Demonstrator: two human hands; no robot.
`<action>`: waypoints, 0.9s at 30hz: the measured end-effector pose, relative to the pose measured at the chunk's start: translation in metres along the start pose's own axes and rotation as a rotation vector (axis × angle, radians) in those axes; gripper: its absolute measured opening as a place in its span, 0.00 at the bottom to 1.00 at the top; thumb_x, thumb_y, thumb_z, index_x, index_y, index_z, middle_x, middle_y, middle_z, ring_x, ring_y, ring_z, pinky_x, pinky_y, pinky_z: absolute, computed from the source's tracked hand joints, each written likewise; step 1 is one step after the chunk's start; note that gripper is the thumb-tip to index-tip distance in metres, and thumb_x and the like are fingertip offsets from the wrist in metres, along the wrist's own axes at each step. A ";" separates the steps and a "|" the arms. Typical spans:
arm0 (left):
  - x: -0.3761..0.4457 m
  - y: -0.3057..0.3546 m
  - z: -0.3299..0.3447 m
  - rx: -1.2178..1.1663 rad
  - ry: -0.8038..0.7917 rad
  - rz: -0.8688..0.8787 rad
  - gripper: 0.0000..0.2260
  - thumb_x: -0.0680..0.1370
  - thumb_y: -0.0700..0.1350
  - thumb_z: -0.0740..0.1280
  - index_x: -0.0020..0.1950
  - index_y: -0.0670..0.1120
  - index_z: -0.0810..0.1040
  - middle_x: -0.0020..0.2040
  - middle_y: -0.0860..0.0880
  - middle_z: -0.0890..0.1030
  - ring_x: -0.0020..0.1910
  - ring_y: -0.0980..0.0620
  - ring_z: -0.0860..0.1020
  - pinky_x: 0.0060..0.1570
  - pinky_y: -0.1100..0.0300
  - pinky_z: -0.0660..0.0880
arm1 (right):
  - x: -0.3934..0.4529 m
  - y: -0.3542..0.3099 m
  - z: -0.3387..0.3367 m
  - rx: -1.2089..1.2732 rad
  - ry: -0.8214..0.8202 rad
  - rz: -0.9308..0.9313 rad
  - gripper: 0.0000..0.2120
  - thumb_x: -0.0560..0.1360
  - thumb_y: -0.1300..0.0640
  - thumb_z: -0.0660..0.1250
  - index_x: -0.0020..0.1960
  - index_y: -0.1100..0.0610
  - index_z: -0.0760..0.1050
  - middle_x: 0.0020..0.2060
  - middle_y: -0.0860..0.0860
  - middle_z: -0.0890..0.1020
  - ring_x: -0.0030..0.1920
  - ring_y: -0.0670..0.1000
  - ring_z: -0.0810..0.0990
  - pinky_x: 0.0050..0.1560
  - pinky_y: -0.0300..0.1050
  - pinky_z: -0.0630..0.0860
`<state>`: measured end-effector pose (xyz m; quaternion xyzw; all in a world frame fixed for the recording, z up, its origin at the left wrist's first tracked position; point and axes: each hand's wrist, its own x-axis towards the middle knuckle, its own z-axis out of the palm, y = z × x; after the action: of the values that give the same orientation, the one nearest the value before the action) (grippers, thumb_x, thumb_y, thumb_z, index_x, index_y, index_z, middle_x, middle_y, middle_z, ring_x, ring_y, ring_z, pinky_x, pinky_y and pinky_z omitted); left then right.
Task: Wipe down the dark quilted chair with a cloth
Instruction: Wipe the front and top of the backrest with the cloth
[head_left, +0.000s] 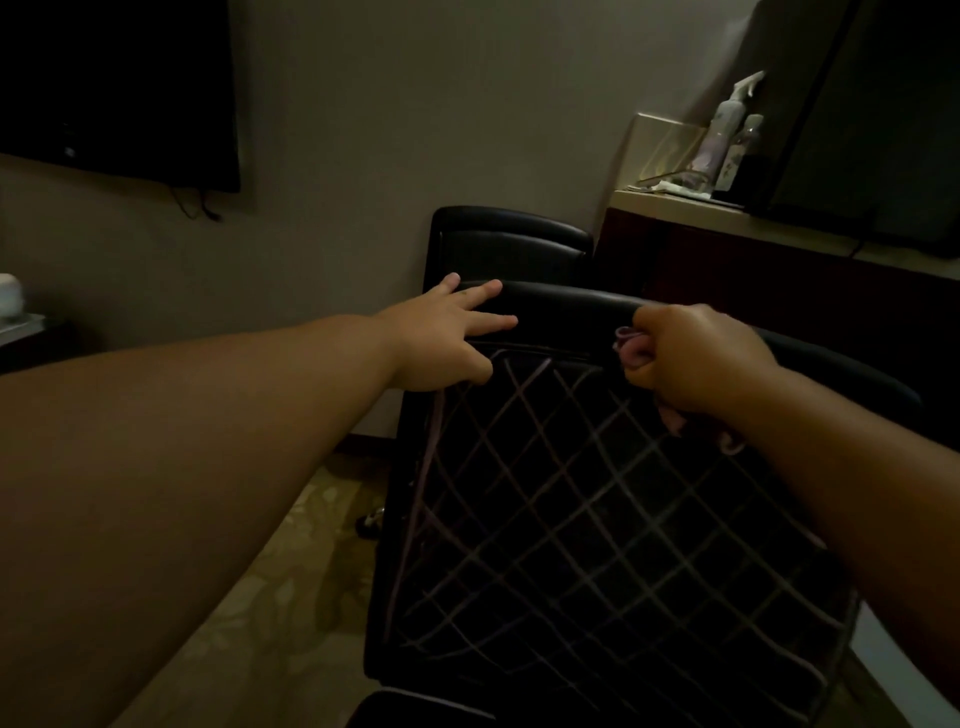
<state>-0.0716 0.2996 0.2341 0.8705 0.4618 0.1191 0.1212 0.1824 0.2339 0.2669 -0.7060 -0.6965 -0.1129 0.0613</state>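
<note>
Right hand (691, 358) grips the bunched cloth (631, 351) at the quilted chair (597, 519) top; left hand (447, 332), fingers spread, steadies it. Next, probably: wipe downward.

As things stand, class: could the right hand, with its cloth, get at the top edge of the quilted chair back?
Probably yes. The right hand grips the cloth right beside the chair back's top edge, with nothing between them. The left hand rests further along the edge, out of the way.

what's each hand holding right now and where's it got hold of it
The right hand holds a bunched pinkish cloth in its fist, ends sticking out either side. The left hand holds nothing; its straight fingers rest on the quilted chair's top edge.
</note>
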 end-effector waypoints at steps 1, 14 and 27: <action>0.001 0.000 0.001 0.002 0.000 -0.001 0.32 0.80 0.51 0.66 0.81 0.64 0.57 0.83 0.62 0.40 0.81 0.51 0.35 0.78 0.44 0.52 | 0.000 0.001 0.003 -0.046 0.006 -0.018 0.05 0.77 0.55 0.69 0.47 0.50 0.73 0.42 0.47 0.80 0.38 0.44 0.78 0.35 0.39 0.73; -0.010 0.006 -0.009 0.210 -0.005 0.105 0.16 0.86 0.44 0.59 0.74 0.48 0.73 0.83 0.53 0.42 0.80 0.48 0.35 0.74 0.59 0.37 | 0.010 -0.017 0.010 0.019 0.109 -0.185 0.07 0.76 0.52 0.67 0.42 0.47 0.70 0.39 0.45 0.79 0.36 0.45 0.78 0.34 0.43 0.76; -0.014 -0.018 -0.011 -0.172 0.040 -0.001 0.24 0.84 0.54 0.62 0.80 0.62 0.62 0.84 0.57 0.44 0.82 0.50 0.48 0.78 0.54 0.50 | 0.009 -0.024 0.008 -0.015 0.109 -0.163 0.08 0.76 0.52 0.69 0.44 0.48 0.70 0.41 0.46 0.79 0.39 0.46 0.78 0.42 0.45 0.80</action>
<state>-0.0967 0.2989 0.2371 0.8541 0.4527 0.1758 0.1860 0.1588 0.2454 0.2596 -0.6402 -0.7463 -0.1612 0.0844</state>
